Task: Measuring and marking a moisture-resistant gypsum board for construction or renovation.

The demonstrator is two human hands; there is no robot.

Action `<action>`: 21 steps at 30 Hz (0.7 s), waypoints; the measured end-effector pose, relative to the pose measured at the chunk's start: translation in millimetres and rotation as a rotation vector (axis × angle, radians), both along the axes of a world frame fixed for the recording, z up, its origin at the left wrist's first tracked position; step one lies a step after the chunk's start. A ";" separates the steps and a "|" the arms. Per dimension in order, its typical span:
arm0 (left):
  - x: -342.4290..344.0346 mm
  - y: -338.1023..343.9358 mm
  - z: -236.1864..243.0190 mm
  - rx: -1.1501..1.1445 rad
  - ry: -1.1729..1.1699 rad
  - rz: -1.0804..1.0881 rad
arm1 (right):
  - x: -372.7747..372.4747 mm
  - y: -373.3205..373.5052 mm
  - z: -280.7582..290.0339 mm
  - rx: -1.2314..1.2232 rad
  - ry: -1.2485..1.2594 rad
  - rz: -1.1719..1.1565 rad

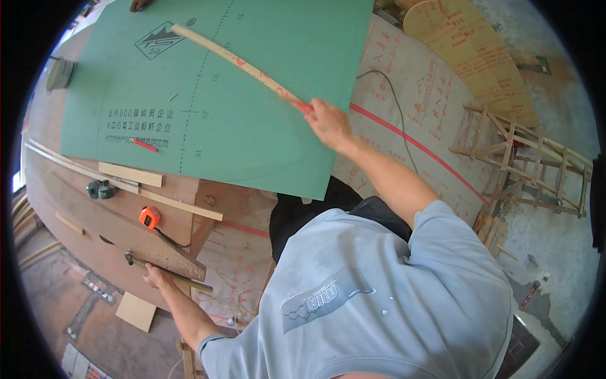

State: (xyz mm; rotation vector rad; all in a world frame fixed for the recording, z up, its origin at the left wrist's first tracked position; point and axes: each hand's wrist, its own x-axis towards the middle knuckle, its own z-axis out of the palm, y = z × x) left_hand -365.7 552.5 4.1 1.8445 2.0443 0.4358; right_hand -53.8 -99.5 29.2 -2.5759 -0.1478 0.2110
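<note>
My right hand [328, 126] is closed around the near end of a long wooden strip [237, 62], which reaches away to the upper left over a large green board [271, 148]. Red shows on the strip at my fingers; whether it belongs to the wood I cannot make out. Down at the left, my left hand [156, 276] is closed on the handle of a hammer [183, 280], beside a plank edge. A red pencil [145, 145] lies on the green board. Nearest my left hand on the wooden surface is an orange tape measure [149, 217].
Light wood strips [173, 203] and a dark green tool [101, 189] lie along the board's near edge. A bucket [61, 73] stands far left. Part of what looks like another person's hand [140, 5] touches the far edge. A wooden frame [527, 158] stands right, near a black cable [402, 117].
</note>
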 end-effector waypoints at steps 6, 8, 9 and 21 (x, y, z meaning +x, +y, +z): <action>97.4 -100.8 42.5 0.506 -0.100 -0.757 | 73.6 -72.1 -0.5 0.017 -0.091 -0.129; 173.4 -195.4 31.6 0.221 -0.367 -1.090 | 83.9 -79.4 -1.0 0.046 -0.132 -0.125; 227.7 -283.4 48.2 0.161 -0.341 -1.365 | 84.7 -96.2 2.0 0.044 -0.094 -0.169; 425.0 -576.7 26.8 0.102 -0.080 -2.191 | 13.6 -148.1 42.3 0.976 0.006 -0.256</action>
